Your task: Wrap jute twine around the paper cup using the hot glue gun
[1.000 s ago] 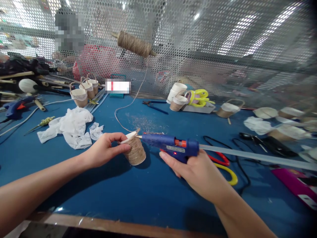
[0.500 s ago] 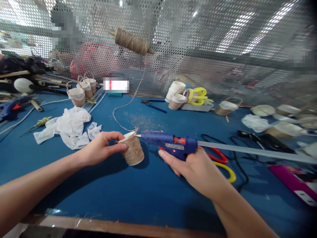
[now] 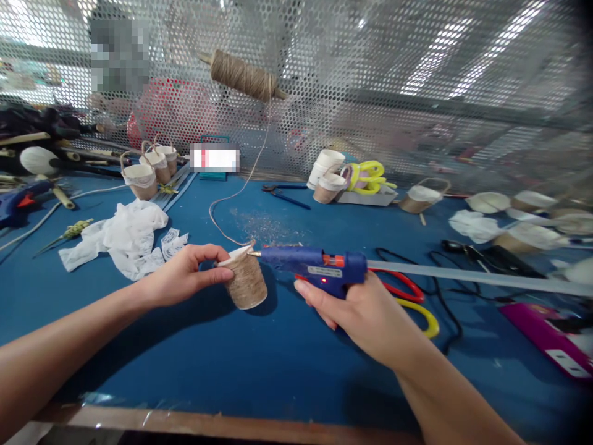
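Observation:
My left hand (image 3: 192, 275) pinches the white rim of a paper cup (image 3: 248, 281) whose side is wrapped in brown twine. The cup leans a little over the blue table. In my right hand (image 3: 365, 315) is a blue hot glue gun (image 3: 310, 262) with a red light and a long clear glue stick (image 3: 463, 278) sticking out of its back. Its metal nozzle meets the twine just below the rim. From there a loose strand of twine (image 3: 212, 213) runs up to a twine spool (image 3: 243, 75) hung on the perforated metal screen.
White lace (image 3: 132, 238) lies left of the cup. Blue pliers (image 3: 287, 195) lie behind it, and several small handled baskets (image 3: 140, 182) stand at the back left. At right are red and yellow handles (image 3: 424, 315), black cords and a magenta power strip (image 3: 546, 340). Another glue gun (image 3: 21, 201) rests far left.
Almost nothing differs. The whole view has shifted slightly, while both hands, the cup and the glue gun keep nearly the same positions to one another.

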{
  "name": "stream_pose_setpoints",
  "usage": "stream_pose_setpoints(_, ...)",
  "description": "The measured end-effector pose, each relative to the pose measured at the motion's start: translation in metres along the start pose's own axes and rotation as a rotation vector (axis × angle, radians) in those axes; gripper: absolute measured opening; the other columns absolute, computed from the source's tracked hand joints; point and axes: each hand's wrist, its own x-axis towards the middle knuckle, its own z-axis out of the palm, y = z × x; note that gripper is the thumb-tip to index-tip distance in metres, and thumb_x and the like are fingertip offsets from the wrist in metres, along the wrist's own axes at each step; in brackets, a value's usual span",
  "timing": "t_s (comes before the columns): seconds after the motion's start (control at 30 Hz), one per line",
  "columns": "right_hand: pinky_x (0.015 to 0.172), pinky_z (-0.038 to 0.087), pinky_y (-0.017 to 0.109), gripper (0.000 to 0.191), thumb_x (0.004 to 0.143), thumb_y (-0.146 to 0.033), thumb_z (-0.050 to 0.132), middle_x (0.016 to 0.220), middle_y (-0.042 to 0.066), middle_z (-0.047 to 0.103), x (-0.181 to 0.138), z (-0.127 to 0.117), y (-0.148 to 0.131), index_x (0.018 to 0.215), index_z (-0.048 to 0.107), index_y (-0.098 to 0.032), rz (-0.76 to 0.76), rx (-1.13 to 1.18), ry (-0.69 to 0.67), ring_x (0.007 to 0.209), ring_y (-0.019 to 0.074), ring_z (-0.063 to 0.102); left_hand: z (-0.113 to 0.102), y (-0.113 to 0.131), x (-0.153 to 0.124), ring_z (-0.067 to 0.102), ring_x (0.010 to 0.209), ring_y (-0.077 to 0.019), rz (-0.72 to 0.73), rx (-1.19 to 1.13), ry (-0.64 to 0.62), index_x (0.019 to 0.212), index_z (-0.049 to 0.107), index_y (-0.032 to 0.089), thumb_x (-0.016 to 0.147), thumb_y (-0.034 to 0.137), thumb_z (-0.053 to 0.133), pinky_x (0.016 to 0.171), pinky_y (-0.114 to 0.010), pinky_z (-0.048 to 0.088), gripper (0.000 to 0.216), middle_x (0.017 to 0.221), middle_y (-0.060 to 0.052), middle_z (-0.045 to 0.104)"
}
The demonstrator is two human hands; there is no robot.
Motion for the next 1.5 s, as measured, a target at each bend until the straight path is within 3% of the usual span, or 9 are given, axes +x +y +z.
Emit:
stream_pose_setpoints(0.53, 0.043, 0.042, 0.023, 0.036, 0.077, -0.041, 0.054, 0.039, -0.005, 0.043, 0.001, -0.001, 0.004, 0.05, 0.04, -0.021, 0.033, -0.053, 0.019, 0.037, 0.0088, 0.044, 0.0, 0.0, 0.0, 0.056, 0.079, -0.0167, -0.017, 0.003, 0.01, 0.078, 0.061, 0.013, 0.078, 0.033, 0.054, 0.074, -0.028, 0.043, 0.021, 0.081, -0.005, 0.065)
stream_pose_setpoints(0.9, 0.038, 0.041, 0.021, 0.037, 0.077, -0.038, 0.054, 0.038, -0.005, 0.043, -0.002, 0.001, 0.0, 0.047, 0.041, -0.021, -0.042, -0.017, 0.009, 0.035, 0.0081, 0.042, -0.001, 0.0, 0.0, 0.057, 0.079, -0.0166, -0.019, -0.006, 0.002, 0.08, 0.062, 0.014, 0.078, 0.033, 0.055, 0.074, -0.027, 0.043, 0.02, 0.083, -0.005, 0.065)
stream_pose_setpoints(1.13, 0.042, 0.04, 0.023, 0.042, 0.078, -0.041, 0.054, 0.038, -0.004, 0.043, 0.004, -0.003, 0.009, 0.045, 0.038, -0.021, 0.039, -0.076, 0.023, 0.037, 0.0085, 0.043, -0.003, -0.005, 0.0, 0.056, 0.08, -0.0166, -0.002, -0.004, -0.005, 0.08, 0.061, 0.013, 0.078, 0.032, 0.054, 0.074, -0.028, 0.043, 0.02, 0.085, -0.005, 0.065)
stream_pose_setpoints(1.5, 0.045, 0.039, 0.024, 0.045, 0.079, -0.043, 0.053, 0.037, -0.004, 0.043, 0.005, -0.002, 0.013, 0.043, 0.037, -0.021, 0.024, -0.097, 0.025, 0.037, 0.0087, 0.043, -0.006, -0.008, 0.001, 0.057, 0.081, -0.0166, 0.018, 0.014, -0.023, 0.081, 0.062, 0.014, 0.08, 0.032, 0.054, 0.076, -0.028, 0.045, 0.02, 0.086, -0.005, 0.065)
